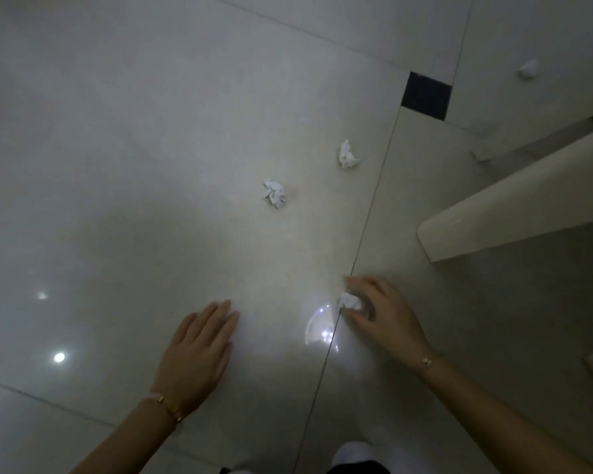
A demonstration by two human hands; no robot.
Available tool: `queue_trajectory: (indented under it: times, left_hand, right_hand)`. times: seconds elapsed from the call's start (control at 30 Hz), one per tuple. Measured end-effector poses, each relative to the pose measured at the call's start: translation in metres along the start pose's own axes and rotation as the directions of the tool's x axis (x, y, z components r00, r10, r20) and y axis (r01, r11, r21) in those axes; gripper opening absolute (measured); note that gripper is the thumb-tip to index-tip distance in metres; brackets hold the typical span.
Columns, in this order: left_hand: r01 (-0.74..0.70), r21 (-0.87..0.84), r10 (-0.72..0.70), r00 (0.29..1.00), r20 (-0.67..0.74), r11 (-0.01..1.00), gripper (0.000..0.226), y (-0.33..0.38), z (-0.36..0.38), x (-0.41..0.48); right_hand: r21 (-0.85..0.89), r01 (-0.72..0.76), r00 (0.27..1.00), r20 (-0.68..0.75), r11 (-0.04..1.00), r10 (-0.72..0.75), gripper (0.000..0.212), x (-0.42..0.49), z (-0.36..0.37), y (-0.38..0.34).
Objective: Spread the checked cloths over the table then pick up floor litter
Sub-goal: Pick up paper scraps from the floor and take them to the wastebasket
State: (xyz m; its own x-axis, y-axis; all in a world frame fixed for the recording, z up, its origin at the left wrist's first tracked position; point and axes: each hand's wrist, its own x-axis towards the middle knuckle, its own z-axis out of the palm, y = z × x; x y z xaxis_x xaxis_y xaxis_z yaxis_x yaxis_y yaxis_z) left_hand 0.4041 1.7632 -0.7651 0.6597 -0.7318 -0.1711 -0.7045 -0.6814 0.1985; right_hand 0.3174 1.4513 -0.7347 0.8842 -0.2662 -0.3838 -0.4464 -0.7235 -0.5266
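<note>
Right hand [377,309] seemingly pinches paper wad [349,300] beside tile seam [367,213].

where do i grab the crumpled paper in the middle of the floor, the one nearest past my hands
Come down from above and pinch the crumpled paper across its bulging middle, fingertips on opposite sides. It is an irregular lump lying free on the flat floor tile, so nothing blocks any side. The left hand looks free; the right hand grips a second paper wad.
</note>
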Motion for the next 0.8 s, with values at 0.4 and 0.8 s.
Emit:
queue_trajectory:
  times: [0.4, 0.8]
  left_hand:
    - [-0.022, -0.037, 0.017, 0.992, -0.123, 0.999, 0.043, -0.004, -0.013, 0.036]
    - [0.091, -0.244, -0.117, 0.989, -0.095, 0.965, 0.066, -0.013, -0.057, 0.205]
  right_hand:
    - [0.204, -0.027, 0.999, -0.014, 0.979, 0.031, 0.004, 0.054, -0.011, 0.006]
    - [0.556, -0.082, 0.988, -0.066, 0.827, 0.142, 0.008, 0.083, -0.045, 0.014]
